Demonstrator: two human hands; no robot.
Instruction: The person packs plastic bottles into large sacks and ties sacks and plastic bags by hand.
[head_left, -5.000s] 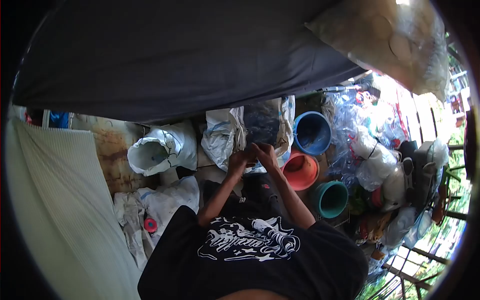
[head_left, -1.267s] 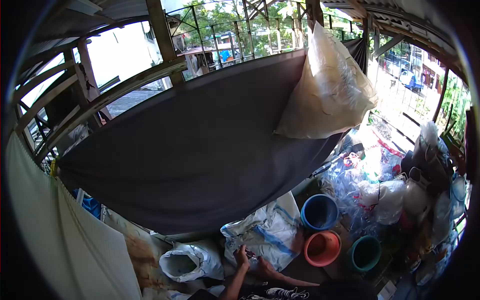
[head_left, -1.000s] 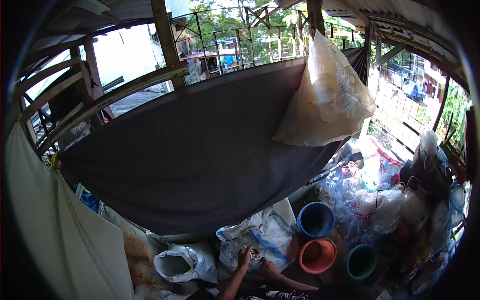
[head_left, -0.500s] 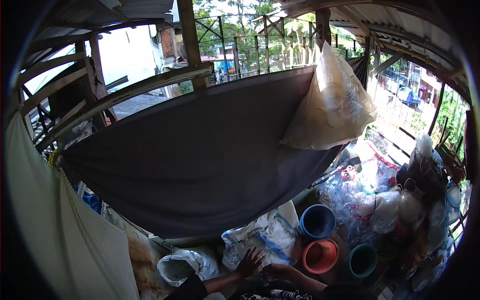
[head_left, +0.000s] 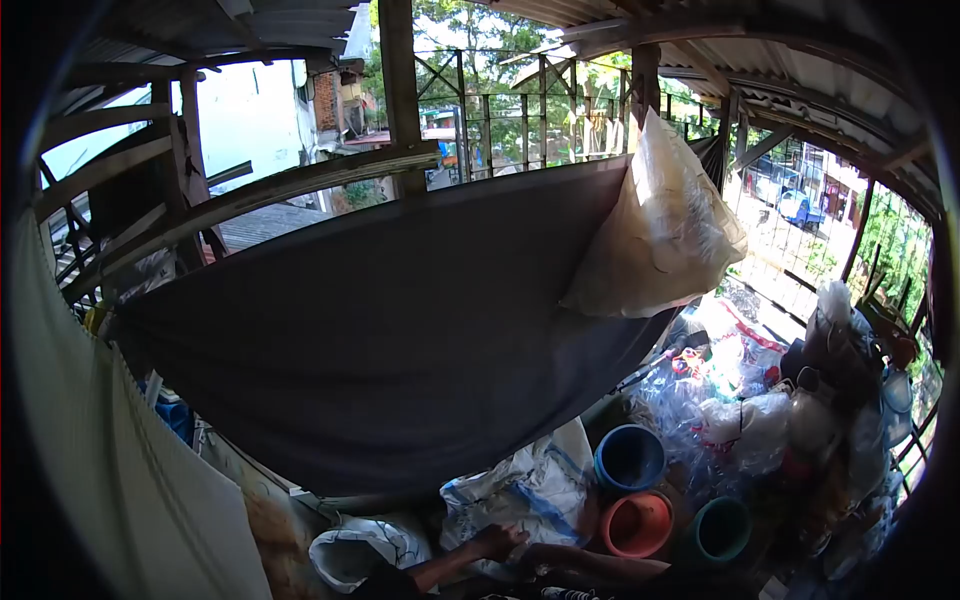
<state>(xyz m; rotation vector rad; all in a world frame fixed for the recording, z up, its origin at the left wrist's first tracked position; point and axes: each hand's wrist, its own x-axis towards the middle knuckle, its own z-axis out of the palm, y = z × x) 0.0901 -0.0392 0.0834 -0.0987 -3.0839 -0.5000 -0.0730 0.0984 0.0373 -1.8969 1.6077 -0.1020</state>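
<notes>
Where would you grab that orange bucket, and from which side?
I'd reach from above and pinch the near rim of the orange bucket, on the wearer's side. Its open mouth faces up, exposing that edge, while the blue bucket sits just beyond it and the green bucket to its right.

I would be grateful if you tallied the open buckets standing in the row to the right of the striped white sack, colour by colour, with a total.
Blue bucket: 1
Orange-red bucket: 1
Green bucket: 1
Total: 3
</notes>
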